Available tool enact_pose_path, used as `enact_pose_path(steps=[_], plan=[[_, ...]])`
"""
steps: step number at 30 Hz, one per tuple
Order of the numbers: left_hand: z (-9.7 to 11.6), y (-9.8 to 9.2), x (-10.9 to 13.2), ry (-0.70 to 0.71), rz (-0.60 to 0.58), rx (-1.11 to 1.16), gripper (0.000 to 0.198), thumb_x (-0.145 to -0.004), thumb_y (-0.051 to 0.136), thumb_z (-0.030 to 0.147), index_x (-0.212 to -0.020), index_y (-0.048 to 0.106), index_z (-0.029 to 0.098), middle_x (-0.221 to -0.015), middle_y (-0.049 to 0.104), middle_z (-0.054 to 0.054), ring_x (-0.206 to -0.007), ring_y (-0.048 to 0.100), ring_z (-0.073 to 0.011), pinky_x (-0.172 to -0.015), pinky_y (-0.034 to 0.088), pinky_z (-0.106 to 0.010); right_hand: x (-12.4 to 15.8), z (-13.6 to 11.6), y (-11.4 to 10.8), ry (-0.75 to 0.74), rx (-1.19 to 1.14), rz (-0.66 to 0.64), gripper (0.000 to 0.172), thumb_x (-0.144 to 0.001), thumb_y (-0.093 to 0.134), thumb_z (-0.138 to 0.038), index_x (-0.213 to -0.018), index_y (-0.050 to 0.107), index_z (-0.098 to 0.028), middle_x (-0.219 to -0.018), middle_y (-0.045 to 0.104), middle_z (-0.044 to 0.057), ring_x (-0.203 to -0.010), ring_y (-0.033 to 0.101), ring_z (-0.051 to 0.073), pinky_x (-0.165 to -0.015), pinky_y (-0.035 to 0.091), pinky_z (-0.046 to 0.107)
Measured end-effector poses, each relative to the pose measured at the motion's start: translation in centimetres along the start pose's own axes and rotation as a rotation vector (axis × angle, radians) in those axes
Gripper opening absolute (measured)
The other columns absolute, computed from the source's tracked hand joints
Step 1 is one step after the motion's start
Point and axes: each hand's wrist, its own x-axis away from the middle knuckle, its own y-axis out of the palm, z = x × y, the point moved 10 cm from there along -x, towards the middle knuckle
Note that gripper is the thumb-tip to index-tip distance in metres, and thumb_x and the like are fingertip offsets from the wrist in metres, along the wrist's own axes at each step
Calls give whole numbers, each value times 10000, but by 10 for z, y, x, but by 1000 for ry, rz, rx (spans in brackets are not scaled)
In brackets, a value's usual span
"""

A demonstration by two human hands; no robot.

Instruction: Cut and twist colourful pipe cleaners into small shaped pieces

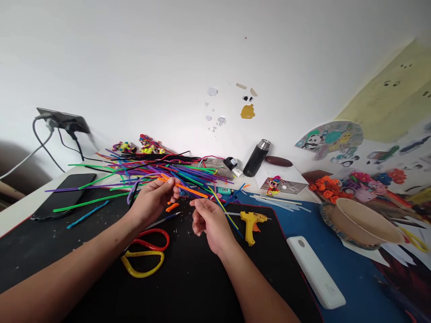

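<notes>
Black phone point(65, 193), partly under stems point(90, 202). Scissors point(148, 254): blades hidden by the left forearm point(101, 249). Left hand point(156, 195): pinching an orange stem point(191, 190) over the mat point(188, 291), open between forearms. Right hand point(211, 220): fingers curled; whether gripping, I cannot tell. Glue gun point(249, 224). Power bank point(316, 272), past the mat's edge.

Soft bright light, faint shadows, stretched edges, blurred right side

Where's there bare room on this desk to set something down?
The black mat is mostly bare between the scissors and right forearm, and again between that forearm, the glue gun and the white device. It's crowded beyond the left hand, where pipe cleaners pile up.
</notes>
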Motion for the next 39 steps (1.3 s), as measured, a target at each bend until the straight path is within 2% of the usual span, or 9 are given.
enact_pose_path(steps=[5,11,18,27,31,39], plan=[[-15,23,-5,-36,-48,-69,404,-719,951,447,-860,793,104,-703,710,-65,-613,631,-149,-555,508,-233,-5,-1,-8,3,-92,57,628,-663,896,-676,-962,722,-152,-580,555,-64,-403,488,81,-395,313,206],[-30,43,1,-38,-109,-137,410,-720,936,494,-784,772,124,-706,715,-64,-625,632,-160,-558,497,-254,-8,-6,-20,-52,-159,124,552,-658,913,-627,-853,699,-157,-567,532,-65,-406,460,78,-392,299,215],[-29,44,9,-34,-116,-174,412,-738,919,510,-775,767,128,-705,707,-57,-617,620,-154,-555,490,-255,-9,-6,-23,-65,-160,134,499,-711,883,-591,-888,712,-156,-586,536,-59,-421,459,82,-398,294,220],[-29,45,13,-50,-113,-138,379,-758,915,467,-848,806,115,-691,704,-65,-608,614,-154,-548,491,-253,-8,-11,-25,-84,-106,159,503,-719,859,-615,-787,584,-199,-592,567,-52,-410,480,88,-395,297,224],[-32,46,14,-62,-130,-136,377,-750,924,470,-782,793,118,-685,708,-71,-592,610,-149,-542,491,-252,-7,-13,-24,-97,-142,143,482,-729,864,-589,-802,589,-201,-598,556,-62,-412,467,81,-400,295,222],[-38,47,15,-99,-145,-96,358,-740,935,447,-799,801,120,-681,709,-69,-573,609,-149,-512,469,-247,-6,-16,-22,-89,-190,132,483,-695,894,-576,-840,633,-196,-609,531,-69,-438,466,84,-410,305,226]])
